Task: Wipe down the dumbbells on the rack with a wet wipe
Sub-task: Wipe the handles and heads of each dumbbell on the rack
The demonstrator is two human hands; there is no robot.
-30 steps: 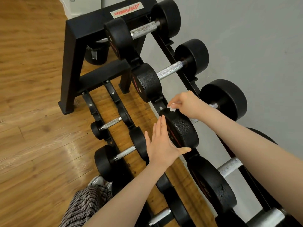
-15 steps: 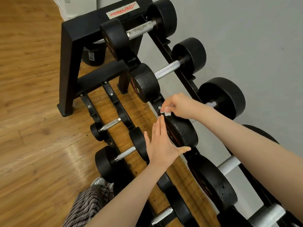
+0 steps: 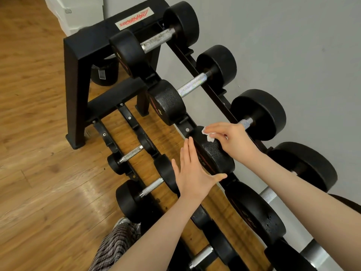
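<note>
White wet wipe (image 3: 208, 135) mostly hidden under R hand (image 3: 231, 138), fingers curled pinching it on black dumbbell (image 3: 214, 153) head, textured; L hand (image 3: 192, 176) at 7 o'clock, fingers straight, pressed together.

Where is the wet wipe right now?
In the head view, the wet wipe sits right of centre, under the right hand, pressed on the near head of the third dumbbell on the top tier.
</note>
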